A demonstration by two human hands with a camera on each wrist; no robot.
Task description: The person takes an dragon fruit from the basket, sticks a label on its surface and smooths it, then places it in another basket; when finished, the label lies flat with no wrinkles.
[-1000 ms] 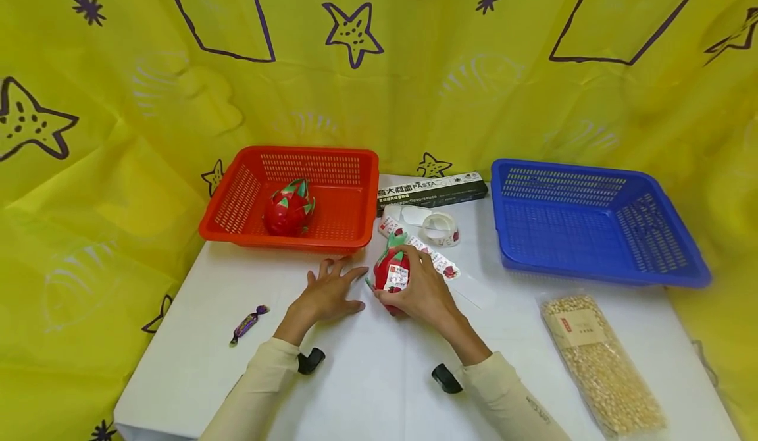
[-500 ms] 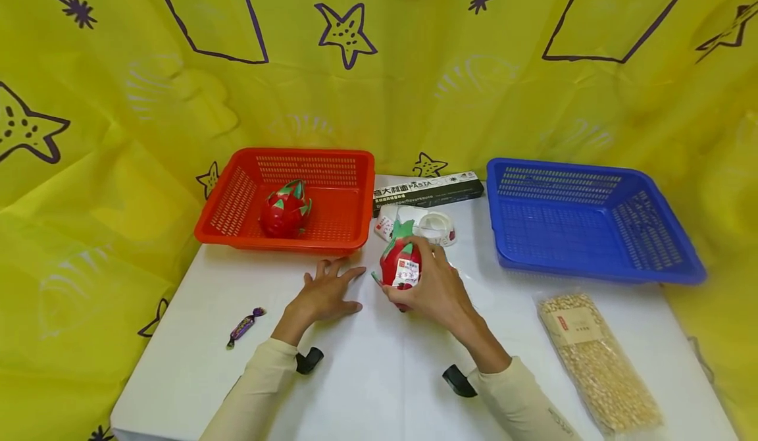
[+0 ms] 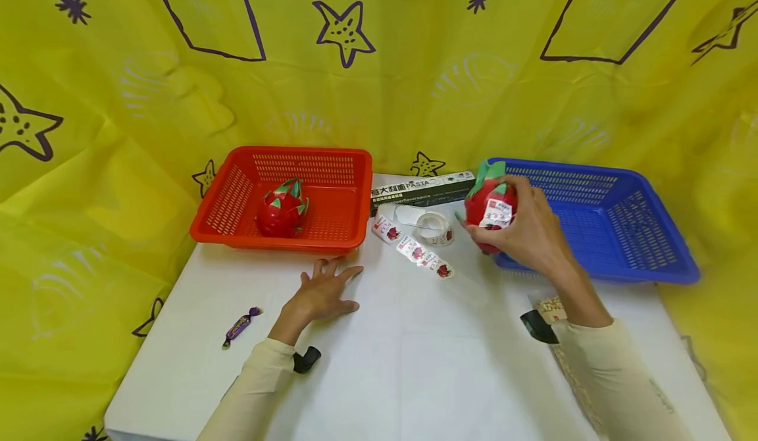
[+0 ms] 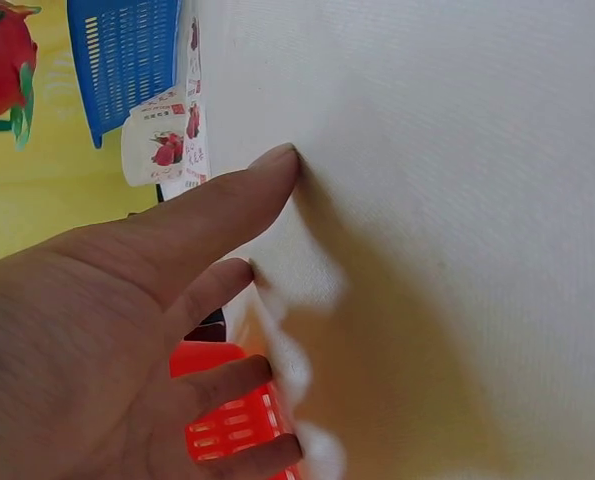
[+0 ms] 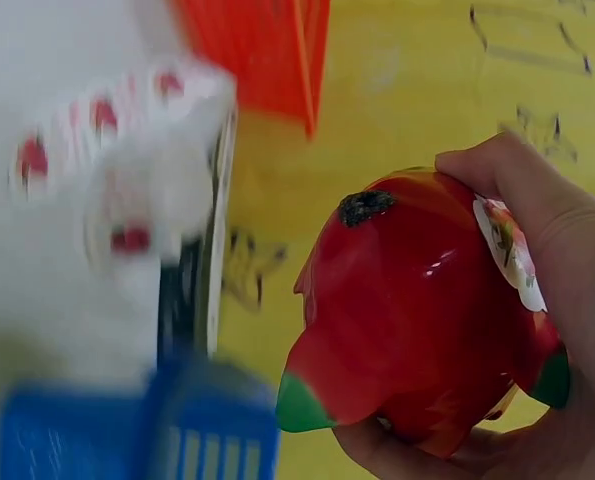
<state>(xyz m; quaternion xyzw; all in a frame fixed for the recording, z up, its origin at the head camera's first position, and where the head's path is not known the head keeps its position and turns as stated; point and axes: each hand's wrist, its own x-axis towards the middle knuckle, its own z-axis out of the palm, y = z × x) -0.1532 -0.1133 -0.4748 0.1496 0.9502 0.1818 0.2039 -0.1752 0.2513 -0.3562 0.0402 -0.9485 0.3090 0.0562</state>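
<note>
R hand (image 3: 533, 233) gripped labelled dragon fruit (image 3: 489, 205) by blue basket (image 3: 651, 257) rim, 2 o'clock; not yet in. L hand (image 3: 322, 293) lay flat, fingers spread. Second fruit (image 3: 282, 208) sat unlabelled in red basket (image 3: 237, 201).

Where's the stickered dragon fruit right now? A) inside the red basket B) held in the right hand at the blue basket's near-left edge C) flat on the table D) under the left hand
B: the right hand grips the stickered dragon fruit in the air at the left edge of the blue basket; the left hand lies flat on the table.

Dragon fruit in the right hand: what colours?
Red skin with green tips on the dragon fruit, plus a white sticker; the head view shows it best.
</note>
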